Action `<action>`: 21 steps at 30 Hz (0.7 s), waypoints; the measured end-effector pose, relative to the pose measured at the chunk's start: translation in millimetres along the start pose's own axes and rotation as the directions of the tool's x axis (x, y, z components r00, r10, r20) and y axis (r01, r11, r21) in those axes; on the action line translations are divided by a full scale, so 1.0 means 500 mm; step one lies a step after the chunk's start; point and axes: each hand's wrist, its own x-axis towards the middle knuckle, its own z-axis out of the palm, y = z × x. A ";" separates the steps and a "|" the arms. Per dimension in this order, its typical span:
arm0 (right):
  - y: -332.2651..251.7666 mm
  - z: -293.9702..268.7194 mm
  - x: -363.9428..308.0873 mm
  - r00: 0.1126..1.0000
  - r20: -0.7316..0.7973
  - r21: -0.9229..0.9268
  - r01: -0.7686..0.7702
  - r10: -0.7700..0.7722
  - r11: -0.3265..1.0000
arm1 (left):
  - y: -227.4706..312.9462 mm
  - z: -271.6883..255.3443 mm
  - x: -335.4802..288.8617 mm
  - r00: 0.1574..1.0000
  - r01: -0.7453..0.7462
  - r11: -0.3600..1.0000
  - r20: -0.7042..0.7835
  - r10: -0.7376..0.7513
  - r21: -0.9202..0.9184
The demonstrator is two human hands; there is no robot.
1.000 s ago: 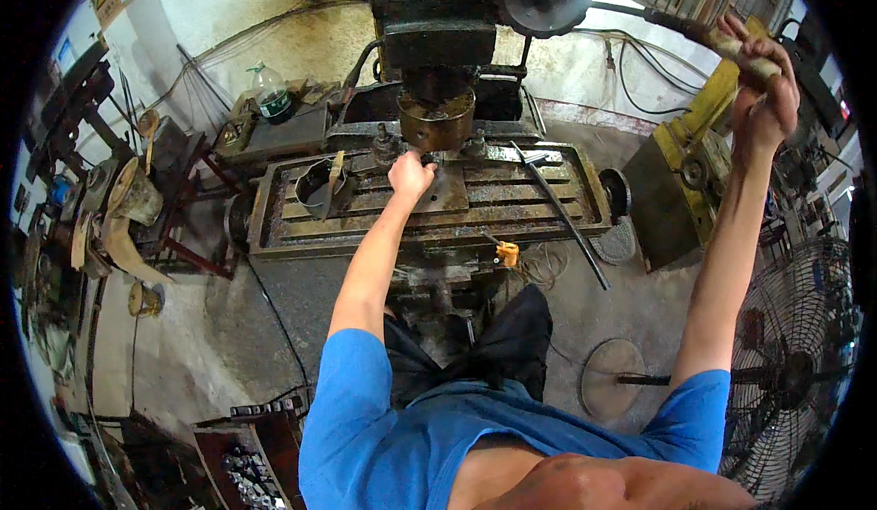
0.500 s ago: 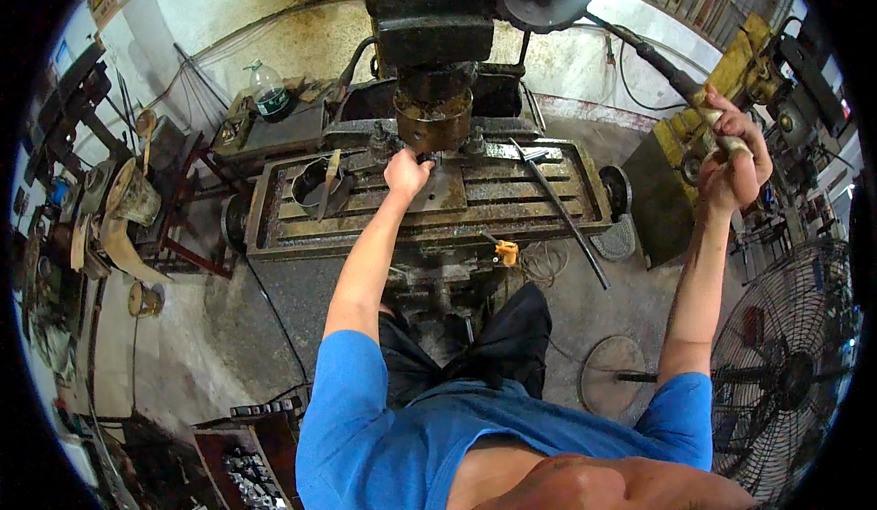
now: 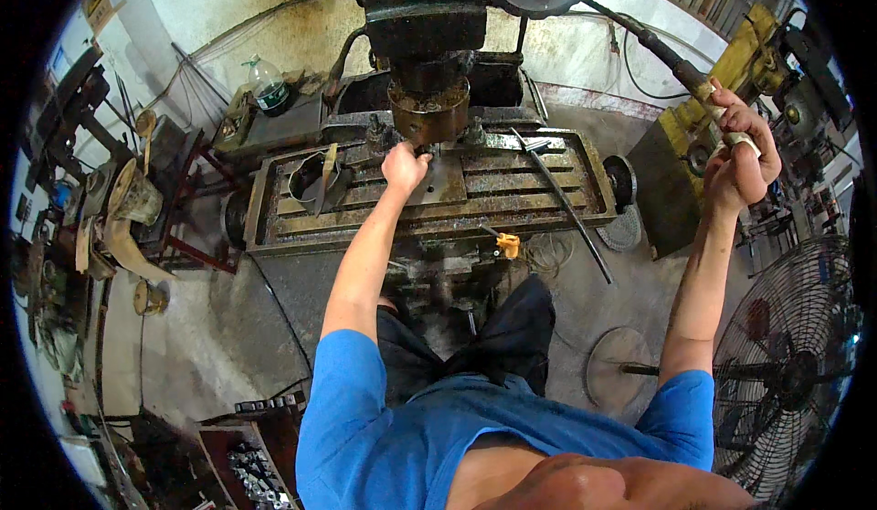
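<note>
At the upper right of the frame, the right hand [image 3: 744, 149], curled around the pale-gripped long dark metal lever [image 3: 662, 51], has come lower, so the lever seems partly pulled, while the left hand [image 3: 405, 167] stays closed, I cannot tell on what, just below the rusty round spindle head [image 3: 427, 108].

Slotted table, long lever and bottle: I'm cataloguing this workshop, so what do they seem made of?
Slotted table: probably cast iron or steel, worn, with dull metallic ridges.
Long lever: likely metal, straight, slender, dark and dull.
Bottle: apparently clear plastic, perhaps glass; background shows through.
</note>
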 end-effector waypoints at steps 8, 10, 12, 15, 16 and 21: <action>0.018 -0.009 -0.032 0.998 -0.003 -0.006 0.056 -0.056 0.998 | 0.021 -0.016 -0.008 1.000 0.005 0.999 -0.003 -0.005 -0.033; 0.026 0.008 -0.072 0.996 -0.047 -0.030 0.076 -0.078 0.997 | 0.002 -0.005 -0.005 1.000 0.013 1.000 0.013 -0.013 -0.009; 0.041 -0.004 -0.091 0.996 -0.033 0.032 0.083 -0.082 0.996 | 0.022 -0.016 -0.001 0.997 0.039 0.999 0.068 -0.039 0.005; 0.032 0.007 -0.087 0.997 -0.037 0.029 0.073 -0.071 0.997 | -0.002 -0.016 0.000 0.999 -0.035 0.998 0.033 0.037 -0.055; 0.030 0.010 -0.087 0.997 -0.035 0.021 0.066 -0.066 0.998 | 0.002 -0.022 -0.001 0.998 0.007 1.000 0.068 -0.008 0.021; 0.035 -0.010 -0.088 0.998 -0.009 0.053 0.061 -0.061 0.997 | -0.031 -0.171 -0.080 0.973 -0.202 0.977 -0.100 0.208 0.066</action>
